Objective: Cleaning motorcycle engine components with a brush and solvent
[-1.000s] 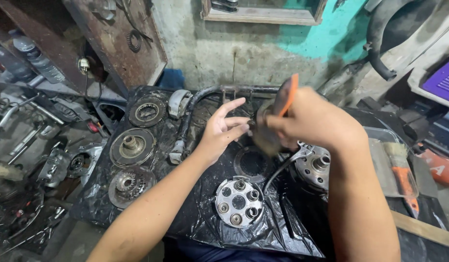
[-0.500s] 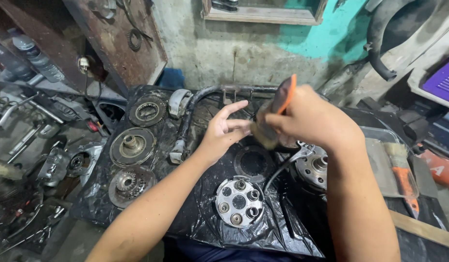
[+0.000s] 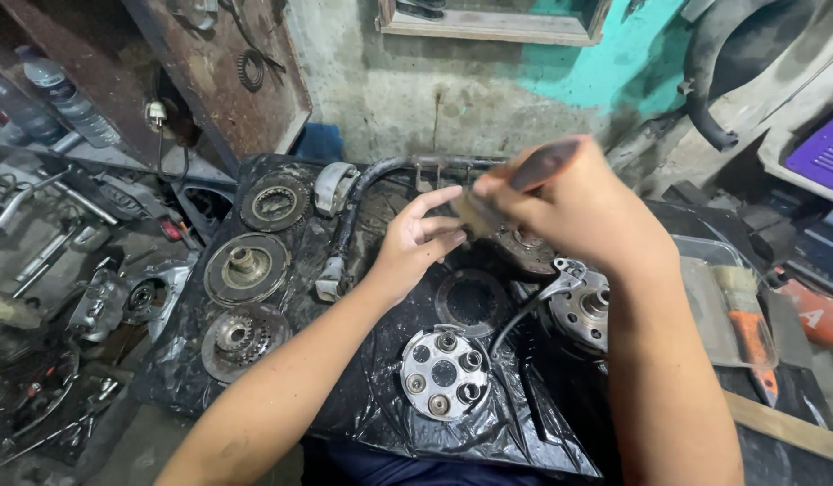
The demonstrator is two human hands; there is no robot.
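Observation:
My right hand [image 3: 578,211] grips a brush with an orange-brown handle [image 3: 547,164]; its bristle end meets the fingertips of my left hand [image 3: 416,247]. My left hand has its fingers spread and touches the brush tip; a small part may be between the fingers, hidden by blur. Both hands hover over a black plastic sheet [image 3: 362,396] spread with greasy clutch parts. Just under my right hand lies a dark round plate [image 3: 524,250]. A silver hub with several round bosses [image 3: 443,373] sits nearest me.
Three round clutch pieces [image 3: 245,270] line the sheet's left side, with a bent black pipe [image 3: 380,175] behind them. A clear tray holding an orange-handled brush [image 3: 745,328] sits at the right. Loose tools [image 3: 47,261] clutter the left. A concrete wall stands behind.
My right hand has swung the brush leftward and down towards my left fingertips, with brushing motion blur. My left hand has stayed nearly in place.

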